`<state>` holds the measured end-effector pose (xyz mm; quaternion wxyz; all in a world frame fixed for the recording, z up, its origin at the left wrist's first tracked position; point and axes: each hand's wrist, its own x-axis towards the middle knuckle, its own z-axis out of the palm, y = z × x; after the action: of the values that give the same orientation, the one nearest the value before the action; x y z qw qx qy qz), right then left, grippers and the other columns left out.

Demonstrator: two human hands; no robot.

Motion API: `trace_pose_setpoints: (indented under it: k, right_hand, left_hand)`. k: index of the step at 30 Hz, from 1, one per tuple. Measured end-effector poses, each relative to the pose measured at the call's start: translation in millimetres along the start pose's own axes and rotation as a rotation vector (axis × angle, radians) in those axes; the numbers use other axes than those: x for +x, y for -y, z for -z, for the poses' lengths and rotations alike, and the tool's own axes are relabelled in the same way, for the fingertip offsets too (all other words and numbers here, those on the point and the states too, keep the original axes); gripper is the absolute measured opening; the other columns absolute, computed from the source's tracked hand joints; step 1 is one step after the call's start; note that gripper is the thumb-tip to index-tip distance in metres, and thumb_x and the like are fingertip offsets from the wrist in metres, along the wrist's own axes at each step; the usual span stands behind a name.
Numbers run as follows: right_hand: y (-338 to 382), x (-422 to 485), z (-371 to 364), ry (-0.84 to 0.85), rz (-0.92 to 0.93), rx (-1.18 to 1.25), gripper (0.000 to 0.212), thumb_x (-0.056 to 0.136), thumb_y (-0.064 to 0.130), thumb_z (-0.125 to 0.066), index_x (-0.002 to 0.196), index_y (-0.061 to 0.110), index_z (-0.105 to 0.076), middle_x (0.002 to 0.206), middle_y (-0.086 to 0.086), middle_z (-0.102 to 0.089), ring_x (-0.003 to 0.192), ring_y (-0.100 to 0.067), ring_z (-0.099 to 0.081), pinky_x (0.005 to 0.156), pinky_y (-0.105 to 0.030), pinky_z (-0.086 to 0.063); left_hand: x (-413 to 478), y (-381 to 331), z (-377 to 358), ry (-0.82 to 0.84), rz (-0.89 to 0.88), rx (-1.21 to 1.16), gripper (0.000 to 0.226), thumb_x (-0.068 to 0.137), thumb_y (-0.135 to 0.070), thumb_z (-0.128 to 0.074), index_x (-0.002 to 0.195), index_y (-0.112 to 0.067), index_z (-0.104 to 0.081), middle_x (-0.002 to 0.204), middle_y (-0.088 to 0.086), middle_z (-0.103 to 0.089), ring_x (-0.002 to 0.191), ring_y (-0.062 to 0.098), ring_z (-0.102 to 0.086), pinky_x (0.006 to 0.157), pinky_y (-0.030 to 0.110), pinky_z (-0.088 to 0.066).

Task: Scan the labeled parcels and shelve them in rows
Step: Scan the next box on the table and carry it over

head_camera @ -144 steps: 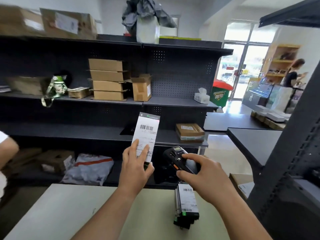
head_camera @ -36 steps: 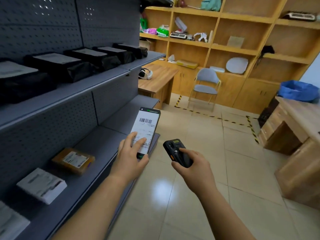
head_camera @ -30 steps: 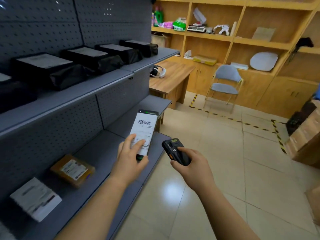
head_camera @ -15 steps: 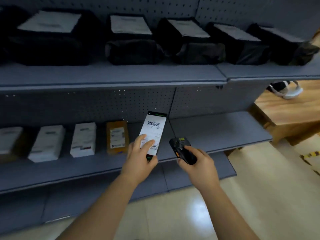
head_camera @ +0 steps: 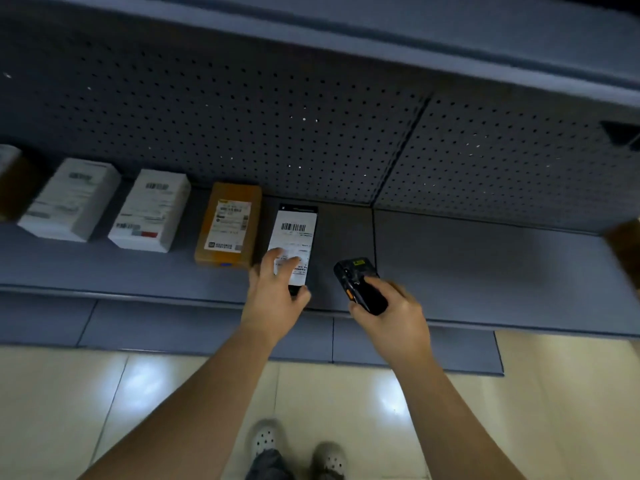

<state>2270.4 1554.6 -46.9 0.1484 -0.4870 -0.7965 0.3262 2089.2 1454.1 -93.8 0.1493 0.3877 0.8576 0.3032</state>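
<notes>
While the grey shelf (head_camera: 485,271) fills the view, its perforated back panel (head_camera: 242,116) rising behind, we're at the placing step. A row is building along it: a white parcel (head_camera: 69,199), a second white parcel (head_camera: 149,209), then a brown parcel (head_camera: 228,225), each flat with its label up.

Next slot to the right, and here's the black parcel (head_camera: 297,216), over the shelf just beside the brown one with a narrow gap between them. Whether its underside is down on the shelf, I can't tell.

The left hand (head_camera: 273,303) grips its near end, fingers spread over the white label, thumb hooked round the near edge. The right hand (head_camera: 391,320) is wrapped round the scanner (head_camera: 360,285), near the shelf's front lip, close to the parcel but apart from it.

To land this well, I'd say: set it down flat, match the gap and the front line of the neighbours, keep the label up. Then lift the fingers straight off so nothing drags askew, scanner held clear.

Its long axis runs front to back, roughly parallel to the brown parcel. The gripped end faces the person, and the barcode (head_camera: 293,226) end points at the back panel.
</notes>
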Motion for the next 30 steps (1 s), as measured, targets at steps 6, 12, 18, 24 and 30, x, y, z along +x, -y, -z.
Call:
trace_pose_setpoints:
  k: [6,12,18,24,30]
  right_hand:
    - [-43,31,-17,0.007,0.059,0.044,0.05,0.075,0.037,-0.08,0.122,0.032,-0.067,0.108,0.006,-0.065,0.097,-0.019,-0.063,0.075,-0.038,-0.057]
    - [-70,48,-21,0.009,0.071,0.086,0.05,0.073,0.041,-0.078,0.121,0.034,-0.066,0.112,0.011,-0.063,0.099,-0.013,-0.061,0.077,-0.037,-0.056]
    - [-73,62,-18,0.005,0.042,0.079,0.05,0.075,0.038,-0.079,0.122,0.035,-0.066,0.11,0.015,-0.061,0.097,-0.011,-0.061,0.076,-0.035,-0.056]
    - [-72,67,-20,0.013,0.019,0.064,0.05,0.075,0.042,-0.077,0.123,0.037,-0.064,0.111,0.016,-0.061,0.096,-0.011,-0.062,0.076,-0.038,-0.057]
    - [-62,58,-19,-0.006,0.067,0.057,0.049,0.075,0.038,-0.079,0.122,0.033,-0.067,0.111,0.011,-0.063,0.097,-0.013,-0.062,0.077,-0.037,-0.056]
  left_hand:
    - [23,6,-54,-0.034,0.067,0.072,0.053,0.086,-0.029,-0.067,0.137,-0.021,-0.053,0.152,0.004,-0.029,0.127,0.034,-0.032,0.1,0.048,-0.044]
    - [43,21,-84,-0.059,0.081,0.223,0.052,0.087,-0.035,-0.066,0.135,-0.018,-0.056,0.15,0.008,-0.036,0.126,0.035,-0.038,0.099,0.05,-0.046]
    - [62,17,-85,-0.019,0.054,0.222,0.054,0.089,-0.036,-0.065,0.14,-0.021,-0.052,0.155,0.006,-0.032,0.13,0.035,-0.034,0.103,0.046,-0.042]
    - [84,16,-84,0.003,0.056,0.22,0.058,0.09,-0.04,-0.062,0.144,-0.023,-0.047,0.157,0.003,-0.026,0.133,0.03,-0.031,0.104,0.042,-0.041]
    - [80,14,-74,-0.008,0.013,0.213,0.058,0.091,-0.048,-0.058,0.143,-0.022,-0.049,0.156,0.007,-0.03,0.134,0.033,-0.031,0.105,0.046,-0.038]
